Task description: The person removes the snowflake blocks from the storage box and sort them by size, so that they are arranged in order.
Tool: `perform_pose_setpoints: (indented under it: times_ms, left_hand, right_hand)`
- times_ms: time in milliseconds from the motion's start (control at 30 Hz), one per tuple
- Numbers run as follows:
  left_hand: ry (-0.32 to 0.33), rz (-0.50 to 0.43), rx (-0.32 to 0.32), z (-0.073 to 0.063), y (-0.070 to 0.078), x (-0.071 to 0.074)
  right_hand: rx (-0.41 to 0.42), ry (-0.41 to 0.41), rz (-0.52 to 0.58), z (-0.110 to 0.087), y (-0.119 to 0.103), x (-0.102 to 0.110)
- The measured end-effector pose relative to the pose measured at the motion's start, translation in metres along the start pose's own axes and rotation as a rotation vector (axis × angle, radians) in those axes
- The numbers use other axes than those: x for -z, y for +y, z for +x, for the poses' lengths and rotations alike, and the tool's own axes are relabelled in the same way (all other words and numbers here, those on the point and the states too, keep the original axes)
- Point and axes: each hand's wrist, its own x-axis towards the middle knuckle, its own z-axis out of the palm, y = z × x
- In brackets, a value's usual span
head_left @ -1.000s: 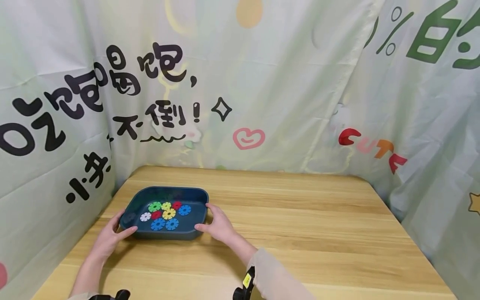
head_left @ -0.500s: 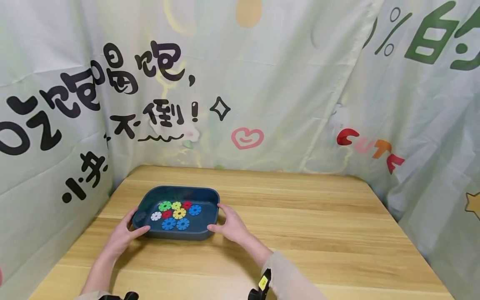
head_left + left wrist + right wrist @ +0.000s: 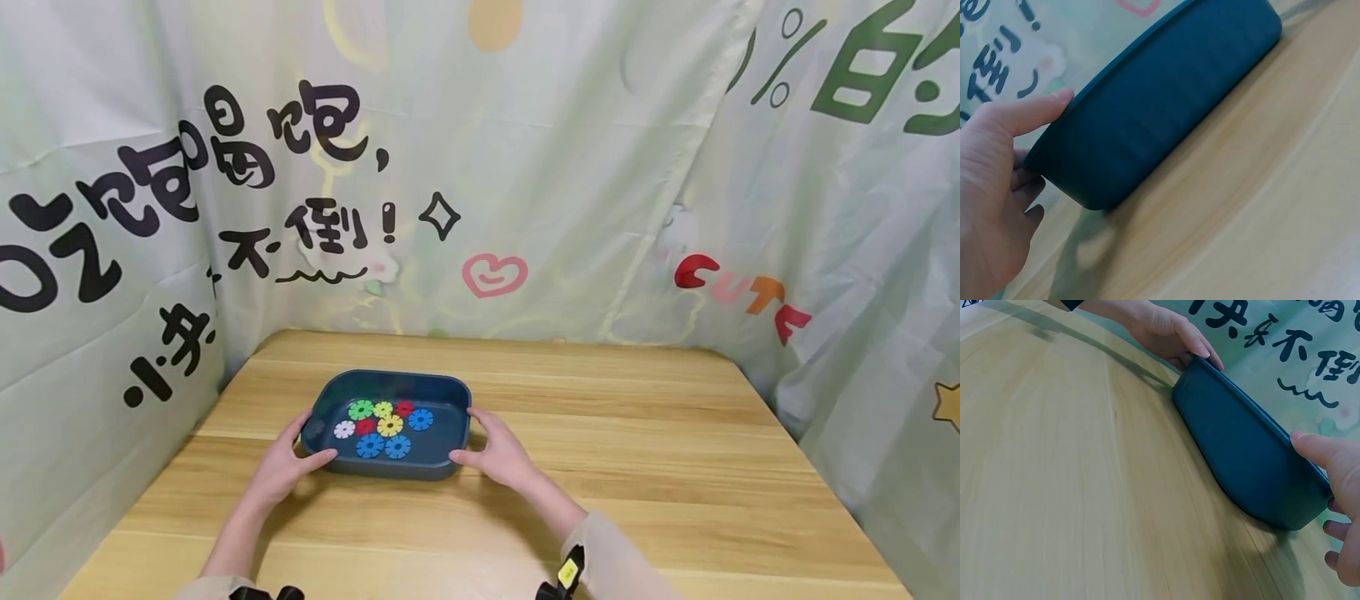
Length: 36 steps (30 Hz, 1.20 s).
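Observation:
A dark blue rectangular tray (image 3: 397, 470) with rounded corners lies level, close over the wooden table or on it. Inside it are several notched, flower-shaped plastic discs: a white disc (image 3: 344, 429), a green disc (image 3: 361, 409), and others in red, yellow and blue. My left hand (image 3: 285, 462) grips the tray's left end, thumb on the near rim and fingers round the outside. At the opposite end my right hand (image 3: 501, 452) holds it the same way. Both wrist views show the tray's outer side wall (image 3: 1147, 106), with thumbs at the rim; its contents are hidden there.
The wooden table (image 3: 637, 450) extends to the right of the tray and in front of it. Printed fabric curtains (image 3: 570, 167) hang along the back and both sides. Each wrist carries a black camera, such as the right wrist camera (image 3: 561, 575).
Both hands have carried the tray steadily to the right, from the table's left side toward its middle. The discs keep their arrangement inside, and the grip is unchanged.

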Motion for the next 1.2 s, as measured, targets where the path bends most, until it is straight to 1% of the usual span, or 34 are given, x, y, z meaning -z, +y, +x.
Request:
perform_pose_setpoints:
  times_ms: [233,467,633,800,933,1033,1200]
  left_hand:
    - [-0.019,0.002,-0.004,0.004,0.012,-0.02]
    - [-0.005,0.01,-0.058,0.005,0.025,-0.042]
    - [-0.01,0.022,-0.092,0.002,0.032,-0.057]
    - [-0.018,0.042,-0.134,-0.001,0.04,-0.07]
    - [-0.025,0.03,-0.156,-0.004,0.047,-0.079]
    - [-0.033,0.014,-0.161,-0.006,0.052,-0.085]
    - [-0.032,0.006,-0.17,-0.011,0.056,-0.095]
  right_hand:
    - [-0.012,0.019,-0.019,-0.012,0.012,0.019]
    - [-0.037,0.056,-0.044,-0.024,0.024,0.038]
    - [-0.053,0.071,-0.03,-0.033,0.036,0.05]
    - [-0.045,0.066,-0.021,-0.045,0.047,0.065]
    - [-0.04,0.048,-0.014,-0.054,0.053,0.077]
    - [-0.03,0.039,-0.018,-0.061,0.055,0.085]
    - [0.0,0.031,-0.04,-0.072,0.061,0.096]
